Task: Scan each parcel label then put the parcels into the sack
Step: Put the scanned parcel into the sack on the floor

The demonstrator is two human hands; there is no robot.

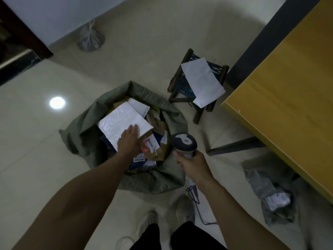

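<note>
Left forearm [75, 193] fills the near frame, reaching forward and down over the sack. Desk [288, 83], yellow-topped, at right; nothing of the task visible on it. Sack [165, 181], grey-green, stands on the floor straight ahead, mouth up, rim slumped, heaped with boxes and mailers to about rim height. Stool [177, 82] beyond it, near the desk corner, carries a white envelope [201, 82]. Grey poly parcel [270, 193] lies on the floor under the desk edge, well apart from the sack.

White padded mailer [117, 123] tops the heap at the sack's far-left side. Left hand [128, 140] rests flat on its near corner, fingers [134, 129] straight and together, pressing rather than gripping. Right hand [193, 164] has its fingers curled round the handle of the scanner [183, 142], held over the sack's right rim. Cable [195, 199] trails down beside the shoes [182, 208].

Risks, as judged: heap is high, so the mailer could slide over the low left rim once the hand lifts. Cable by the feet could snag on a step and jerk the scanner. Envelope and floor parcel sit out of the way; easy to miss.

Orientation: mailer lies near flat, bubble face up, no label showing. Reads almost square; the slightly longer side appears to run near-left to far-right. Scanner's long axis runs away from the person, head forward.
</note>
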